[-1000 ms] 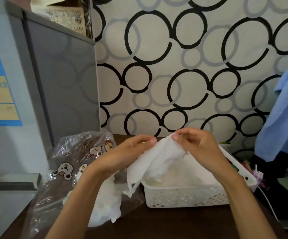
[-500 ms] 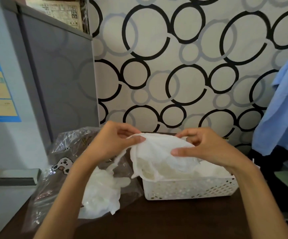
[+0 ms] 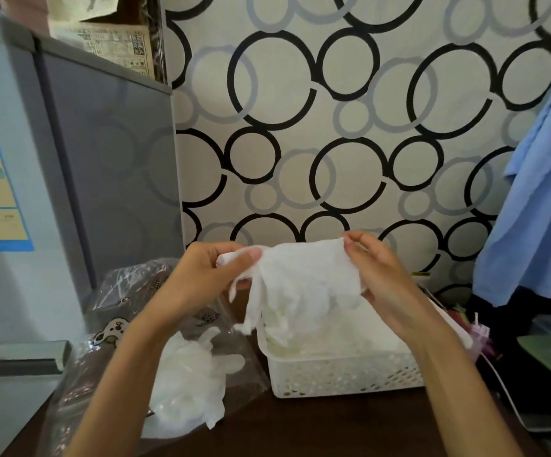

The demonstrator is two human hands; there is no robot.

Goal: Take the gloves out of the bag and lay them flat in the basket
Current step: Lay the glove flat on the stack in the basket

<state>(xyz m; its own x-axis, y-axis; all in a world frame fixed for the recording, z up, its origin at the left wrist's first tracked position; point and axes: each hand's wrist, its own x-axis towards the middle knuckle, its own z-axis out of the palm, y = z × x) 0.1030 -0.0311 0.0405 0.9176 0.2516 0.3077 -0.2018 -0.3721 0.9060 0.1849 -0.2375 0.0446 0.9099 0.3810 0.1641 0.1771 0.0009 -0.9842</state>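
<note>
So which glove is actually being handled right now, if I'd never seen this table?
Find the white perforated basket on the dark table. Just above it, the left hand and right hand stretch one white glove between them. The other gloves lie on the clear bag.

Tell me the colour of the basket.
White, with small perforated holes in its wall; the head view shows it.

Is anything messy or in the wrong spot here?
A little. A crumpled heap of gloves spills out of the clear bag onto the dark table, left of the white basket. The glove held by the left hand and right hand hangs wrinkled, not flat.
</note>
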